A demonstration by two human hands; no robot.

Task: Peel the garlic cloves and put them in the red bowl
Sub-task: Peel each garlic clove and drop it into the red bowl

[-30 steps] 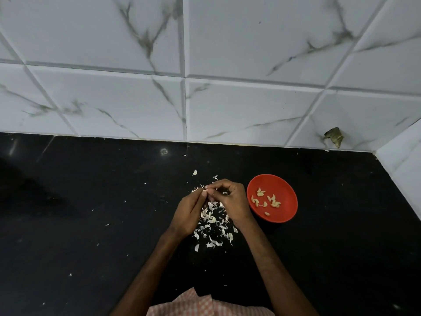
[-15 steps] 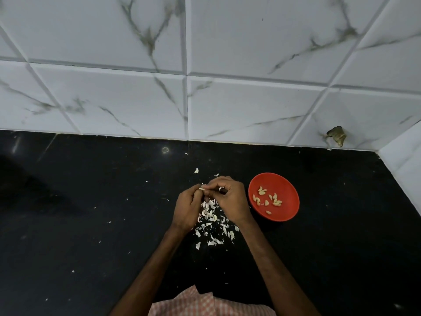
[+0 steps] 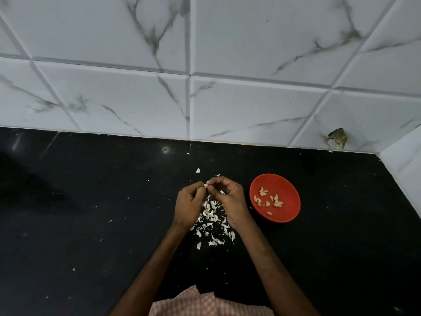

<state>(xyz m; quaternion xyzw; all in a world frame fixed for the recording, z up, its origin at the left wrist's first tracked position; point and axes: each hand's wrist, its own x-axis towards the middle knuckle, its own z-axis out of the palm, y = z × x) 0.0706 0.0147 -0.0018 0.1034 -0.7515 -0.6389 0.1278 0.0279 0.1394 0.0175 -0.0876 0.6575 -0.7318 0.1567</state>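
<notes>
Both hands meet over the black table (image 3: 91, 224), the left hand (image 3: 188, 205) and right hand (image 3: 229, 197) together pinching one small garlic clove (image 3: 206, 185) at their fingertips. Loose skins (image 3: 211, 222) lie heaped beneath them. Just to the right sits the red bowl (image 3: 289, 192), holding several peeled cloves (image 3: 268, 200).

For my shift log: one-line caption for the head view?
The left hand and right hand pinch a garlic clove over peels; peeled cloves lie in the red bowl.
</notes>
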